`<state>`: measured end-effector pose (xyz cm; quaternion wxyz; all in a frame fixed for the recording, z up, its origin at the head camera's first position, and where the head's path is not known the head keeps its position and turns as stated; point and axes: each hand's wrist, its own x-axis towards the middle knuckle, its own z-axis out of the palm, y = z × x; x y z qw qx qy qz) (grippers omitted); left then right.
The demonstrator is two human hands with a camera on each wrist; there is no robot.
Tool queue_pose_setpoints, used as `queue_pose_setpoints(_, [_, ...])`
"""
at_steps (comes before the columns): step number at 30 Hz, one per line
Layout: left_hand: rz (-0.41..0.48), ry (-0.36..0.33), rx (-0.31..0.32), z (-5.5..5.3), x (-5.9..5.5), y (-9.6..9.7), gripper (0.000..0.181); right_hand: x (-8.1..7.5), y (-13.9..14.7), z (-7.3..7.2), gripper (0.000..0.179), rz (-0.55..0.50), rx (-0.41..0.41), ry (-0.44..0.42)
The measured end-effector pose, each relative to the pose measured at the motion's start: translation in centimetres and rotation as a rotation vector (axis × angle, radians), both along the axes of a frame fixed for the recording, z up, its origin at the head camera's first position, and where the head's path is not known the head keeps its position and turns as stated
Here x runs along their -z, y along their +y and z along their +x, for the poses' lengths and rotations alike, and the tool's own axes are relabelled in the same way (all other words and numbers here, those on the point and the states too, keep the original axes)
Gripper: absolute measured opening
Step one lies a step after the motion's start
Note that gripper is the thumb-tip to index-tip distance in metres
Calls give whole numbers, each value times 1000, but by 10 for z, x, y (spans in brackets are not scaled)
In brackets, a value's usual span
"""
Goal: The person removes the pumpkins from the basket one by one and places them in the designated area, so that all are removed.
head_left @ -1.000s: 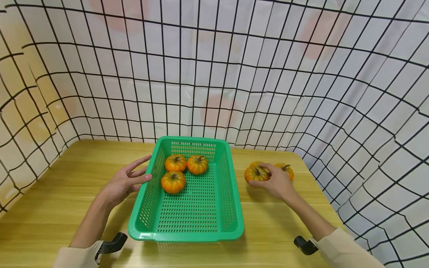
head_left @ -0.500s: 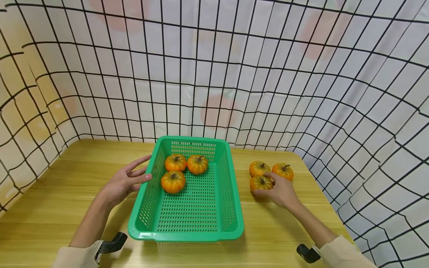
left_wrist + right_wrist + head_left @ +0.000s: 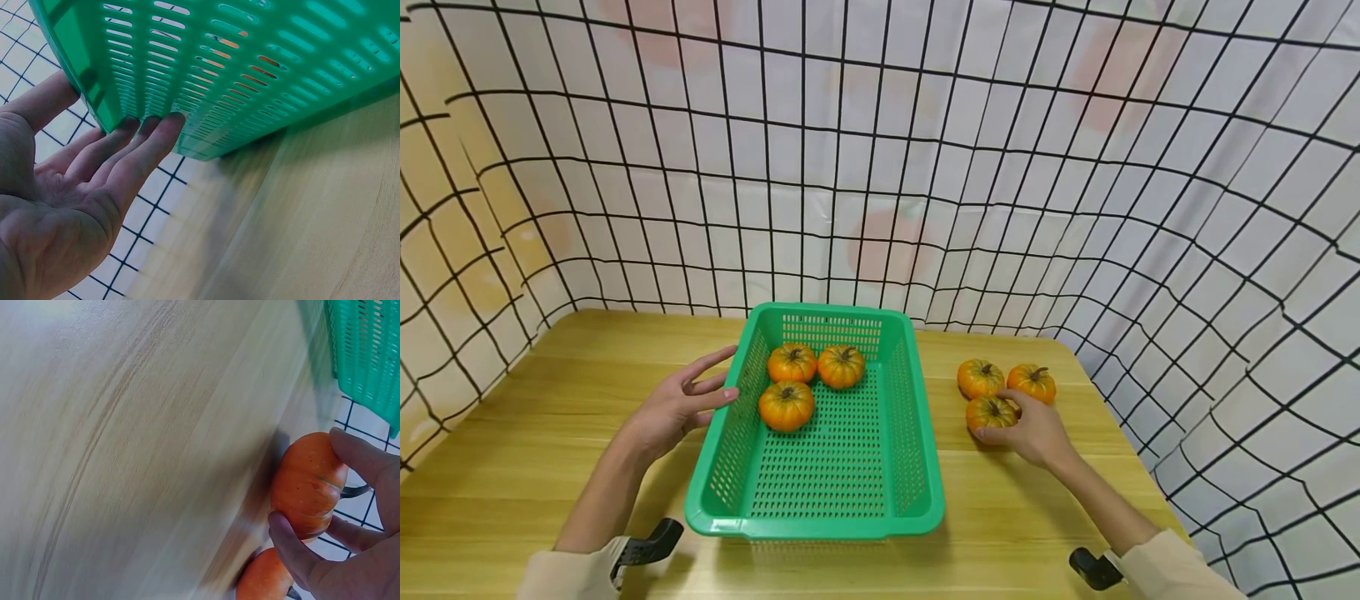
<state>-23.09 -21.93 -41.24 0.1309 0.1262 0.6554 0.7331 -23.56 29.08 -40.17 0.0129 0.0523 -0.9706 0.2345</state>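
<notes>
the front pumpkin [image 3: 988, 414], pinched between the right hand's [image 3: 1037, 429] thumb and fingers, has shifted nearer the person and slightly away from the green basket [image 3: 820, 528], so the rear pumpkin [image 3: 979, 377] shows almost whole; work seems to stand at three outside, counting the right pumpkin [image 3: 1028, 384], and three inner pumpkins [image 3: 786, 407]. the left hand [image 3: 670, 412], fingers loosely extended, touches the basket's side

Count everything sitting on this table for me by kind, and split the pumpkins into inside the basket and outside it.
Green plastic basket: 1
Mini pumpkins inside the basket: 3
Mini pumpkins outside the basket: 3, one of them held by the right hand
Total: 7 things, 6 of them pumpkins
</notes>
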Motion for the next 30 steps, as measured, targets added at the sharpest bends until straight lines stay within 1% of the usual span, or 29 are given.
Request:
queue_pose_setpoints(5, [-8,-2,-3,-1,0,0,77,2,3,-2,78,4,10,-14])
queue_pose_setpoints(13, [-11,-19,-17,-2,1,-2,77,3,5,-1,77,12,7,-9])
queue_pose_setpoints(17, [-13,-6,-9,-2,1,-2,77,3,6,-2,78,18,5,-16])
queue_pose_setpoints(22, [-13,-14,-11,-3,2,-1,78,2,7,-2,80,28,5,-33])
queue_pose_setpoints(30, [-19,-1,-7,-2,3,-2,78,1,6,-2,80,33,-2,-44])
